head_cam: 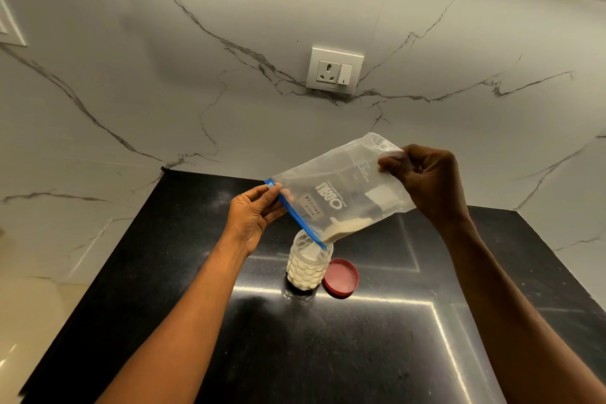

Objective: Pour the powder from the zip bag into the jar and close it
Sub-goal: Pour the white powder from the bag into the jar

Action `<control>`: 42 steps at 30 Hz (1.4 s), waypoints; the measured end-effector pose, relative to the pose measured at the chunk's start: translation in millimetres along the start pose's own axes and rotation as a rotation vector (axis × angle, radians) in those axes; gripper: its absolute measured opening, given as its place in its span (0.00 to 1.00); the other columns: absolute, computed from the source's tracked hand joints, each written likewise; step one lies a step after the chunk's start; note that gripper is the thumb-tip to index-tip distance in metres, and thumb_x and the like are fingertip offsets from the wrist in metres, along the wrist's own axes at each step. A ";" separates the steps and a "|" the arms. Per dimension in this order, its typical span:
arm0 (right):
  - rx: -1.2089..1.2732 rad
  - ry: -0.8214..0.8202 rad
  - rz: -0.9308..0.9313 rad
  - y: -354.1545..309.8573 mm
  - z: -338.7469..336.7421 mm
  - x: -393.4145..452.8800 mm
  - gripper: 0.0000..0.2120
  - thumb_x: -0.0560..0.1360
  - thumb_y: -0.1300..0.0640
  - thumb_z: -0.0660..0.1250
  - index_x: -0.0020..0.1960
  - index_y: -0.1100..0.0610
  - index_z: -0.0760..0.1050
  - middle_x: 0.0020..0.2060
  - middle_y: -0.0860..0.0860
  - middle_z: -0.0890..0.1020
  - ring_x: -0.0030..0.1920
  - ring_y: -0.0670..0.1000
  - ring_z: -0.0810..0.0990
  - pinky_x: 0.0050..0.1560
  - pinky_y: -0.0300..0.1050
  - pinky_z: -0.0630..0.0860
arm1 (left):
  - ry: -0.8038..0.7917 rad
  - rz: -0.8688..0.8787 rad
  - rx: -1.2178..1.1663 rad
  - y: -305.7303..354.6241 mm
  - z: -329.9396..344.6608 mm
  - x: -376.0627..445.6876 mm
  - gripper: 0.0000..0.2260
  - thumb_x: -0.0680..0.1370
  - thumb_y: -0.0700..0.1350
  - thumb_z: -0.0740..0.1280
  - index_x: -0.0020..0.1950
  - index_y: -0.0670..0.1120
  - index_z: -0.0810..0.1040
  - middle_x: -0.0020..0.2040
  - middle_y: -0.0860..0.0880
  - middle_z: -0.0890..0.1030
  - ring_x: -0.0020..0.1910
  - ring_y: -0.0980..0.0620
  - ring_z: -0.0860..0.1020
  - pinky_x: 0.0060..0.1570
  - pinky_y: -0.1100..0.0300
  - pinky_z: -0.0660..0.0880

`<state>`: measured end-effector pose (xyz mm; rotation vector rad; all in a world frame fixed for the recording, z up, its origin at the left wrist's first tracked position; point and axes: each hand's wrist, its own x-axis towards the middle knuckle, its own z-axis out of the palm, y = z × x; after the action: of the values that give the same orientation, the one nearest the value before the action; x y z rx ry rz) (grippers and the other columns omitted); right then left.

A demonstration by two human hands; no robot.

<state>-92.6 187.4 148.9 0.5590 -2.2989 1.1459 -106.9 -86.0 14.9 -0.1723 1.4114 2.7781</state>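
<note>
dim, warm | glare streaks on countertop (360, 354) | wide-angle edge bending | sharp focus

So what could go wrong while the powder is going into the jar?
1. The zip bag is much wider than the jar mouth, and only its low corner sits over it, so powder might spill onto the black counter.
2. No hand steadies the jar; a bump from the bag might tip it.
3. The red lid lies right beside the jar, so stray powder could land in it.
</note>
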 end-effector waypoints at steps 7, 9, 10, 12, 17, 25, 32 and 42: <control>-0.008 0.009 0.006 -1.9 -0.3 -0.1 0.07 0.73 0.58 0.73 0.47 0.61 0.83 0.39 0.45 0.82 0.38 0.35 0.81 0.35 0.27 0.75 | 0.000 0.004 0.003 0.5 1.3 -1.2 0.12 0.78 0.39 0.68 0.60 0.39 0.79 0.57 0.39 0.83 0.56 0.42 0.83 0.50 0.50 0.83; -0.008 0.010 0.005 -2.4 -0.7 0.0 0.07 0.73 0.57 0.73 0.48 0.61 0.82 0.40 0.46 0.83 0.39 0.36 0.82 0.36 0.28 0.76 | -0.002 0.004 0.004 0.6 1.3 -1.7 0.12 0.78 0.39 0.68 0.61 0.38 0.79 0.57 0.39 0.83 0.56 0.42 0.83 0.50 0.50 0.83; -0.007 0.011 0.005 -2.8 -1.0 0.2 0.07 0.73 0.57 0.73 0.48 0.60 0.82 0.40 0.46 0.83 0.40 0.36 0.82 0.36 0.29 0.77 | -0.003 0.004 0.004 0.9 1.6 -1.9 0.12 0.78 0.39 0.68 0.61 0.38 0.79 0.57 0.39 0.83 0.56 0.42 0.83 0.50 0.50 0.83; -0.005 0.010 0.007 -3.2 -1.0 0.7 0.06 0.73 0.58 0.73 0.48 0.60 0.82 0.40 0.46 0.83 0.40 0.36 0.82 0.37 0.29 0.77 | -0.006 0.005 0.000 1.8 2.3 -1.9 0.11 0.78 0.39 0.68 0.60 0.39 0.79 0.56 0.40 0.84 0.55 0.42 0.84 0.49 0.51 0.83; -0.011 0.011 0.005 -3.9 -2.4 2.1 0.07 0.73 0.57 0.73 0.48 0.60 0.82 0.41 0.46 0.83 0.40 0.36 0.82 0.37 0.29 0.77 | -0.011 0.003 -0.002 1.5 3.7 -2.0 0.10 0.78 0.39 0.68 0.59 0.40 0.80 0.55 0.41 0.84 0.54 0.43 0.84 0.49 0.50 0.83; -0.013 0.013 0.010 -2.5 -2.2 1.6 0.06 0.73 0.56 0.73 0.48 0.58 0.82 0.41 0.45 0.83 0.41 0.36 0.82 0.38 0.30 0.78 | -0.008 0.005 0.000 0.3 2.7 -2.2 0.10 0.78 0.39 0.68 0.58 0.40 0.80 0.54 0.41 0.85 0.54 0.43 0.84 0.49 0.51 0.84; -0.018 0.005 0.000 -2.6 -1.2 4.0 0.07 0.73 0.56 0.73 0.48 0.59 0.82 0.41 0.46 0.83 0.41 0.35 0.82 0.37 0.29 0.78 | -0.007 0.012 -0.004 2.6 2.6 -1.2 0.11 0.78 0.39 0.67 0.60 0.39 0.79 0.56 0.40 0.84 0.55 0.43 0.84 0.49 0.51 0.83; -0.021 0.002 -0.006 -4.5 -1.1 9.0 0.08 0.73 0.55 0.73 0.48 0.59 0.82 0.40 0.44 0.82 0.40 0.35 0.81 0.36 0.28 0.77 | -0.009 0.019 0.006 1.2 1.4 -0.7 0.10 0.78 0.39 0.68 0.59 0.39 0.80 0.56 0.39 0.84 0.55 0.43 0.84 0.49 0.51 0.83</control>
<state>-96.9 184.5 157.6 0.5569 -2.3037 1.1172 -106.4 -85.6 16.7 -0.1473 1.4268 2.7860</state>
